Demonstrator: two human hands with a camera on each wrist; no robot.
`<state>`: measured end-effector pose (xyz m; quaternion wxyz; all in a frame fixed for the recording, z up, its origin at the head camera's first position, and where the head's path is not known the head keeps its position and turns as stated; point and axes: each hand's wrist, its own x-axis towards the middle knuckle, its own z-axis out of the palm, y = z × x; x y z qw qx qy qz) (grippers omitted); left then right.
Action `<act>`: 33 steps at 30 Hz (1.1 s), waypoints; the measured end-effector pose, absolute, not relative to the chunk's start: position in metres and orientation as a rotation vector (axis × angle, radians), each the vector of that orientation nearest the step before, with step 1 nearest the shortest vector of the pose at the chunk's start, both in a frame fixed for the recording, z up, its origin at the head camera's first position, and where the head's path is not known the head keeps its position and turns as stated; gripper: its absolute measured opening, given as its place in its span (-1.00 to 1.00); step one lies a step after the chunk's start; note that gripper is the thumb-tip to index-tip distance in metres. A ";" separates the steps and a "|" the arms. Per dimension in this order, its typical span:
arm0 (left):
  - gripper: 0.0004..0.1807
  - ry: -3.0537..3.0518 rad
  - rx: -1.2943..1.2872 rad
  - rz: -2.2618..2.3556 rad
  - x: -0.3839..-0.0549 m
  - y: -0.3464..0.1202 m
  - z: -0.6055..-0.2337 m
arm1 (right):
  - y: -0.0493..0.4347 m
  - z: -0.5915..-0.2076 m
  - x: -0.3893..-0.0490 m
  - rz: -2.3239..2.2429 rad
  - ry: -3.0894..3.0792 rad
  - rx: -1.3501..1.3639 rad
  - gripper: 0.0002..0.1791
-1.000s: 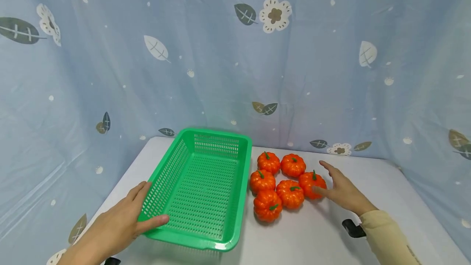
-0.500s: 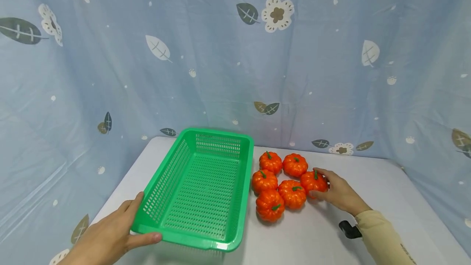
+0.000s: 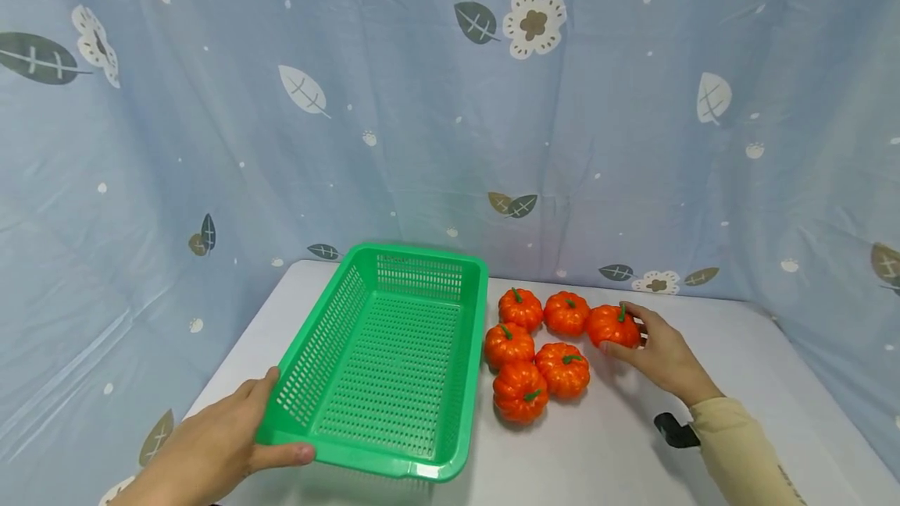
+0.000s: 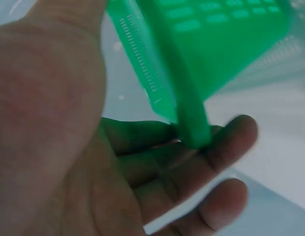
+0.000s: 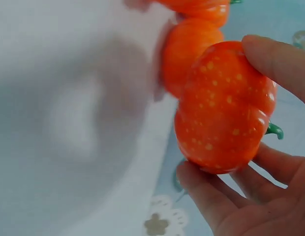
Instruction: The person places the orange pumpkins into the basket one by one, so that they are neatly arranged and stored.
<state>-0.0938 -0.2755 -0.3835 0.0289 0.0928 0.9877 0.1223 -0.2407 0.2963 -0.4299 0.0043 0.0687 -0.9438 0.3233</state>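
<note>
My right hand point(image 3: 664, 354) grips a small orange toy pumpkin point(image 3: 613, 326) with a green stem, thumb on one side and fingers on the other. The right wrist view shows this pumpkin point(image 5: 224, 108) raised off the table. My left hand point(image 3: 218, 440) holds the near left corner of a green plastic basket point(image 3: 473, 350), thumb by the front rim and fingers at the left side. In the left wrist view the basket corner point(image 4: 192, 120) lies against my curled fingers point(image 4: 236, 140). Several more pumpkins point(image 3: 562, 371) sit grouped right of the basket.
The white table point(image 3: 738, 350) carries the basket and the pumpkins. A blue curtain point(image 3: 422, 100) with leaf and flower prints hangs behind and at both sides. A black strap piece point(image 3: 676, 431) shows at my right wrist.
My right hand has closed round the rightmost pumpkin and lifted it, moving it slightly right and back. My left hand has shifted down to the basket's near left corner, which has turned a little.
</note>
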 end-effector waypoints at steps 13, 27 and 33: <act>0.37 3.095 0.276 0.368 -0.091 -0.269 -0.383 | 0.248 -0.389 -0.247 1.084 -2.754 0.459 0.01; 0.40 3.062 0.225 0.388 -0.094 -0.268 -0.376 | 0.162 -0.359 -0.248 1.266 -2.689 0.839 -0.10; 0.39 3.079 0.243 0.385 -0.092 -0.268 -0.377 | 0.122 -0.349 -0.248 1.173 -2.709 1.002 -0.12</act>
